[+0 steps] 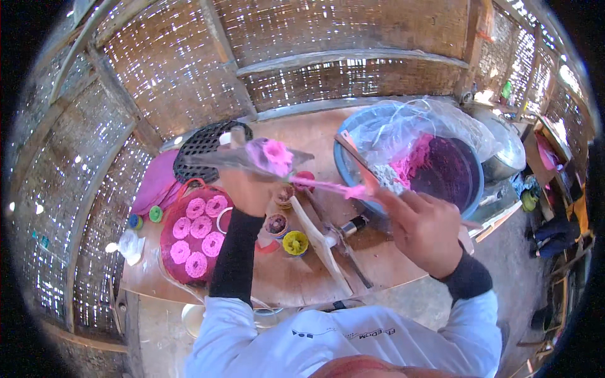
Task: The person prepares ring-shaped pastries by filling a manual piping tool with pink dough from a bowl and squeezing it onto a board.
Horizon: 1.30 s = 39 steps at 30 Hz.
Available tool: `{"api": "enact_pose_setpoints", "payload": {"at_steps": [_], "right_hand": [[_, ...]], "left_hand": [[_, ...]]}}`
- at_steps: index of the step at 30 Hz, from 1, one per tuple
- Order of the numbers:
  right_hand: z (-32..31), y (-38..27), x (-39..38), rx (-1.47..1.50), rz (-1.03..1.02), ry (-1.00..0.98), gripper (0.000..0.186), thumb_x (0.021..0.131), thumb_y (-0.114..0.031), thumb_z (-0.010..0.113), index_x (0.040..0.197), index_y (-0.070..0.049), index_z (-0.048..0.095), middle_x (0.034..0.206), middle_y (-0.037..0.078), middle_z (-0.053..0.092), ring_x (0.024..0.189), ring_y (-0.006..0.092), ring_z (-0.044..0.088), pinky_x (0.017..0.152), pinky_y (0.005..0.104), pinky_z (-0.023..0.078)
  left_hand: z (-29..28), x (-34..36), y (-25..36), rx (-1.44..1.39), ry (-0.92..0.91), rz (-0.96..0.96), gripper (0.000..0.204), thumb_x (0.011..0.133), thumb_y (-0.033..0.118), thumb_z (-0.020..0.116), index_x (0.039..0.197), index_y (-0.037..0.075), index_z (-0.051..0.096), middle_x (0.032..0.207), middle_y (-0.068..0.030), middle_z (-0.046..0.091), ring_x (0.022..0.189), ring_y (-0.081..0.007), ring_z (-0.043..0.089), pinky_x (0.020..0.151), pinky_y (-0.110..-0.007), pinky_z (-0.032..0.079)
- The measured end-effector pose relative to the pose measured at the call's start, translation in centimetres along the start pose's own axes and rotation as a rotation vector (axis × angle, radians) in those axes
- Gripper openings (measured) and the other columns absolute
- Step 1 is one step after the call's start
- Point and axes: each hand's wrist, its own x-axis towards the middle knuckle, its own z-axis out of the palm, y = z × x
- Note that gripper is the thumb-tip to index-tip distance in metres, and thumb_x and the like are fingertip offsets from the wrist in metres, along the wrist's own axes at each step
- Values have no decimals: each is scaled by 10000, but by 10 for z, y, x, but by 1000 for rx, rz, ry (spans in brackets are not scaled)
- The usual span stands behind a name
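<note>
My left hand (244, 190) is closed around a clear plastic bag (236, 161), its mouth holding a lump of pink paste (277, 155). Closed too, my right hand (423, 228) grips a long thin stick (324, 185) smeared with pink paste, whose tip reaches toward the bag. Beside my right fingers is a blue tub (341, 170) with pink and whitish shreds (413, 165) and a dark purple mass (445, 170). A brown flat tool (357, 159) lies across its rim, close to my fingers; I cannot tell whether they touch it.
Left of my left forearm, a red round tray (174, 230) bears several pink ring shapes (201, 227). Between my arms stand a yellow flower-like cup (295, 242), brown cups (276, 225) and a wooden press-like frame (321, 246). A black mesh basket (211, 151) sits behind.
</note>
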Motion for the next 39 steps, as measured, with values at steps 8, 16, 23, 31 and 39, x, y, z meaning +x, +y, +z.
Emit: {"api": "enact_pose_setpoints", "payload": {"at_steps": [8,16,23,31,39], "right_hand": [[76,-34,3,565,400,168,249,770,-100,555,1017,-99,586,791,139,612,598,318,581,479,376,445],[39,23,-34,432,363,1,260,749,-106,566,993,-165,634,837,125,628,684,296,617,577,368,488],[67,194,-55,-429,618,-718,228,785,-223,506,898,-75,638,801,122,632,748,288,619,648,420,484],[62,105,-19,541,355,-133,278,800,-29,493,1071,11,537,1001,132,584,956,231,550,856,340,412],[100,-97,-17,3388,194,-1149,705,806,-654,309,1252,-113,385,1122,152,480,777,222,501,602,333,412]], "left_hand": [[31,-24,32,-82,110,-365,467,703,329,655,1075,83,517,975,-85,562,917,-254,516,805,-418,404],[16,-26,-14,-47,193,-365,384,714,292,645,993,55,529,1001,-93,548,908,-268,510,864,-449,380],[-23,-40,-71,-592,267,-502,195,748,116,618,923,57,554,920,-93,537,835,-190,520,806,-358,410],[-38,-19,-28,-2182,171,-403,277,655,205,730,874,179,562,979,-59,373,903,-184,403,809,-313,341],[17,-36,18,-2603,283,-88,396,709,252,698,1065,200,531,1091,-81,430,1015,-216,428,866,-348,358]]}}
